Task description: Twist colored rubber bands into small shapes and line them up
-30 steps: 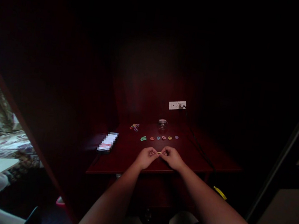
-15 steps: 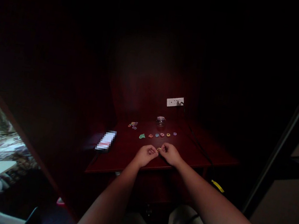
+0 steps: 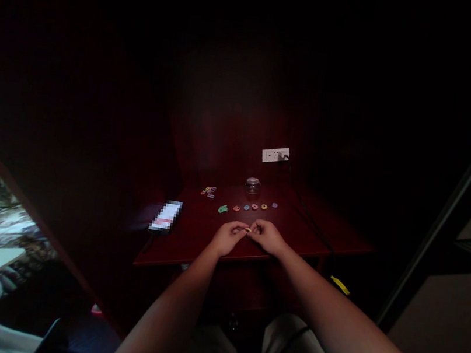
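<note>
Over the front part of the dark red table [image 3: 190, 243], my left hand [image 3: 228, 239] and my right hand [image 3: 269, 238] meet fingertip to fingertip. Both pinch a small yellow elastic band [image 3: 248, 230], mostly hidden by the fingers. Beyond them runs a row of small coloured band bundles: green [image 3: 223, 209], orange-red [image 3: 236, 208], blue [image 3: 246, 207], pink [image 3: 254, 207], yellow [image 3: 264, 207] and purple [image 3: 274, 205]. To the back left lies a loose cluster of coloured bands [image 3: 208, 191].
A clear lidded jar [image 3: 252, 187] stands behind the row. At the table's left lies a phone [image 3: 166, 215] with a lit screen. A white wall socket [image 3: 275, 155] holds a plug, and its black cable [image 3: 311, 220] crosses the right side. A yellow tag [image 3: 340, 285] hangs beyond the right edge.
The fingertips of both hands have drawn closer around the yellow band, so less of it shows. The whole view has shifted slightly; the row, jar and phone lie as before.
</note>
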### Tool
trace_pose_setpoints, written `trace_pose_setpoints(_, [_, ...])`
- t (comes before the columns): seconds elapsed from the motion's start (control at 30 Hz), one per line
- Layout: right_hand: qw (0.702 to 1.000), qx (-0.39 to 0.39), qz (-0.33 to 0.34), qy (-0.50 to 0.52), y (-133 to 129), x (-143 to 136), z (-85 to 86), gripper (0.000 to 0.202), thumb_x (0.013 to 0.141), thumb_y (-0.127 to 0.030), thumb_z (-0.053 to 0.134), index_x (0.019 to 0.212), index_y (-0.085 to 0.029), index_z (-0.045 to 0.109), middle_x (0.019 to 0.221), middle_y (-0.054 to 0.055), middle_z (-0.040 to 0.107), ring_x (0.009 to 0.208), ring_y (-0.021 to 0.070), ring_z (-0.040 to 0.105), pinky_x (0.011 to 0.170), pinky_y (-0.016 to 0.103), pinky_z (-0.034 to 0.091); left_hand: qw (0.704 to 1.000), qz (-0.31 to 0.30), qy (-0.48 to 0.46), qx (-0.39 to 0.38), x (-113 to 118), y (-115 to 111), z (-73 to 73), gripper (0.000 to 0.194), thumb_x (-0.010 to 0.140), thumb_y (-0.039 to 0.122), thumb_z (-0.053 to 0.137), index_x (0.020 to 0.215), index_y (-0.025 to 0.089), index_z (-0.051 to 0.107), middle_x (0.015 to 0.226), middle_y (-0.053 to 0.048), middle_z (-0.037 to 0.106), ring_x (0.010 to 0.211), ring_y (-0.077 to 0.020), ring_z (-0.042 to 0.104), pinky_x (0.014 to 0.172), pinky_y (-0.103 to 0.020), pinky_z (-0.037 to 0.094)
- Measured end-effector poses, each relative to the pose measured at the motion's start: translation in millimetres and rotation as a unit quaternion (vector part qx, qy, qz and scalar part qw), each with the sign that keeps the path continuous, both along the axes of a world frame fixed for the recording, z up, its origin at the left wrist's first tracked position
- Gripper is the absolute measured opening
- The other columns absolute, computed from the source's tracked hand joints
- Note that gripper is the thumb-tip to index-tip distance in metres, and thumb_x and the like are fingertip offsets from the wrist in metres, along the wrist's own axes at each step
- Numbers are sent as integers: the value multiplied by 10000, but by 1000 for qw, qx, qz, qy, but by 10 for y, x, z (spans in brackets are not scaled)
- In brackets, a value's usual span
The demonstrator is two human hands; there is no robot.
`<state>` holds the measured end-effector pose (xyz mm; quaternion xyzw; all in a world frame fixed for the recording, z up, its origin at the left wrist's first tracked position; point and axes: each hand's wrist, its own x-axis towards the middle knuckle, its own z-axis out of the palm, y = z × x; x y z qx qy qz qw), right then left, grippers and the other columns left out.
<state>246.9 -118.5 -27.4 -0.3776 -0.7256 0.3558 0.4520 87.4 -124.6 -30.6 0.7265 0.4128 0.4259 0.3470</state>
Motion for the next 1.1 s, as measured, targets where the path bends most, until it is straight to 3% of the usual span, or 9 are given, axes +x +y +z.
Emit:
trace_pose_setpoints(0.33, [999,-10,31,13,19,-7,-14,222,605,-321,605,626,-147,468,520,-46,431,471,62,374,451,185,306,1000,8,-16,-4,19,-14,25,182,676,283,572,747,117,560,670,-25,578,611,-90,521,589,-199,407])
trace_pose_setpoints(0.63, [999,-1,35,7,-15,9,34,156,662,-287,541,637,-140,499,527,-24,481,478,69,392,464,190,318,1000,14,-11,-7,27,-21,26,184,663,285,585,713,116,530,628,-14,559,567,-75,497,543,-183,384])
trace_pose_setpoints(0.93, [1000,-5,18,13,19,3,4,119,631,-240,550,618,-151,472,502,-51,422,467,64,370,457,185,311,999,-15,-24,-21,24,-15,-2,216,614,255,632,747,110,543,622,-5,539,553,-65,485,540,-182,391])
trace_pose_setpoints(1.1, [1000,-6,17,20,-6,-5,21,120,632,-237,550,631,-149,469,502,-55,409,462,59,361,445,178,301,1000,11,5,6,17,0,-21,194,649,286,597,720,112,552,627,-12,546,564,-72,482,540,-183,389])
